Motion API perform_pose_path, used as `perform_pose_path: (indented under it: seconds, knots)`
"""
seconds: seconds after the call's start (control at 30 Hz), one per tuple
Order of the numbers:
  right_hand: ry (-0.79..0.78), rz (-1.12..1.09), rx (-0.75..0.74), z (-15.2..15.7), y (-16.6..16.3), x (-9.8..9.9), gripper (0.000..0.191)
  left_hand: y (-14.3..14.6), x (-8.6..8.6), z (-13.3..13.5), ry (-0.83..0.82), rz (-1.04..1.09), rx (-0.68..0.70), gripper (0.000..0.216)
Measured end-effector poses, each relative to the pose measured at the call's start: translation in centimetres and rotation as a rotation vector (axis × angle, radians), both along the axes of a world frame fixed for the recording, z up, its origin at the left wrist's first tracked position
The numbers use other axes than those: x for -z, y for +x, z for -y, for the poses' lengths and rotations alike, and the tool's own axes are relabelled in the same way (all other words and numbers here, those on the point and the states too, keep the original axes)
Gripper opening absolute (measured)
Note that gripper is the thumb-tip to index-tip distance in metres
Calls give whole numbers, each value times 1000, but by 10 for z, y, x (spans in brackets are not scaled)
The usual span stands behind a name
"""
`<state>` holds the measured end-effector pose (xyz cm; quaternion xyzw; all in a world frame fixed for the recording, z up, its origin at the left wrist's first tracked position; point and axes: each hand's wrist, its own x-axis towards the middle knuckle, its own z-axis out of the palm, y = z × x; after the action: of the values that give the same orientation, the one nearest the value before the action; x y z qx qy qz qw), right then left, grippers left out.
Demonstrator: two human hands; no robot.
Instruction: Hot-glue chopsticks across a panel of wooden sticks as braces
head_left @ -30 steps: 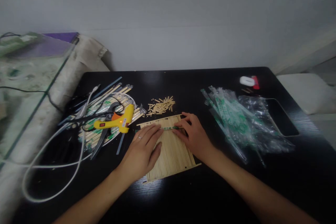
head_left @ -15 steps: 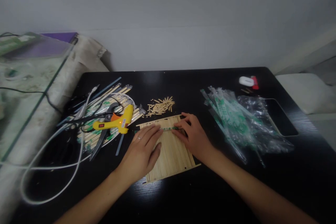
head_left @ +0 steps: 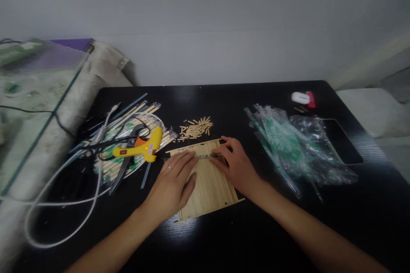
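Note:
A flat panel of pale wooden sticks (head_left: 208, 187) lies in front of me, with a thin stick along its far edge and another along its near edge. Across its upper part runs a narrow strip with green print (head_left: 203, 155), which looks like a chopstick wrapper; I cannot tell whether a stick is inside. My left hand (head_left: 174, 179), a ring on one finger, lies over the strip's left part, fingers stretched out and thumb apart. My right hand (head_left: 237, 164) pinches the strip's right end between thumb and fingers, which hide that end.
Short cut sticks (head_left: 198, 128) lie heaped beyond the panel. To the left, a yellow glue gun (head_left: 139, 149) rests on wrapped chopsticks (head_left: 112, 168), among a white cable (head_left: 96, 198) and scissors (head_left: 120, 175). At right are clear wrappers (head_left: 282, 145), a phone (head_left: 344, 143) and a white case (head_left: 300, 98).
Almost nothing differs. Both hands keep their places on the strip and panel; the whole view has shifted very slightly.

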<state>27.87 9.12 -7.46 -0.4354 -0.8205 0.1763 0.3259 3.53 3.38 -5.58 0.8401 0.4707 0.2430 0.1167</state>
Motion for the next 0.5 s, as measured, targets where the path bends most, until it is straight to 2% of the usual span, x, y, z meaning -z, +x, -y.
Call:
perform_pose_path:
  seconds: [0.5]
  knots:
    - [9,19,2,1,-2,-2,16,1,1,0,4,-15,-7,46]
